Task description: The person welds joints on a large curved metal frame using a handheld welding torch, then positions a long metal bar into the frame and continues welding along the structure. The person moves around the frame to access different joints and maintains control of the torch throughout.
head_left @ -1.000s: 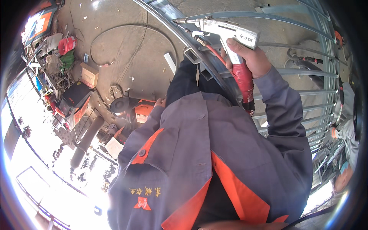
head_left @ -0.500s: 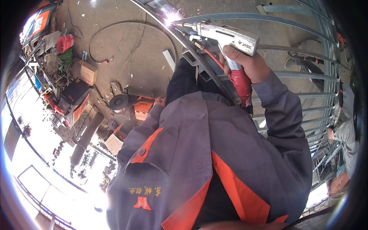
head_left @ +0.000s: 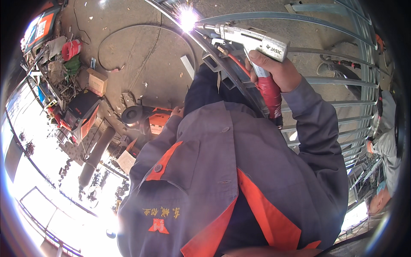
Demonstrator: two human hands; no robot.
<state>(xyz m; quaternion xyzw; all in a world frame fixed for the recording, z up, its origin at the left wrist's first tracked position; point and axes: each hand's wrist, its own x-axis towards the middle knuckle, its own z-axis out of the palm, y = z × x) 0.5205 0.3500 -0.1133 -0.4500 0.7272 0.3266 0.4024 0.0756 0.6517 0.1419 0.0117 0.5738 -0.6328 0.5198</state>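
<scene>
My right hand (head_left: 281, 73) is wrapped round the grip of a silver welding gun (head_left: 257, 39), whose lower handle is bound in red tape. The gun's nozzle points left at a metal frame (head_left: 214, 60), where a bar meets the long rail. A white-violet welding arc (head_left: 187, 19) glares there with fine sparks and washes out the joint. A red hose (head_left: 238, 64) runs beneath the gun. My left hand (head_left: 177, 112) is down beside my thigh, next to an orange and black machine (head_left: 159, 122); its fingers are mostly hidden.
Parallel metal bars (head_left: 342, 81) spread across the right side. Another person in grey (head_left: 387, 141) is at the far right. On the left lie a cardboard box (head_left: 98, 81), a red bucket (head_left: 71, 49), scrap and a black-orange machine (head_left: 83, 107). A cable (head_left: 102, 40) loops over the floor.
The arc has grown brighter and wider, with sparks spraying upward, and its glow sits slightly further left. The welding gun and my right hand have stayed almost in place.
</scene>
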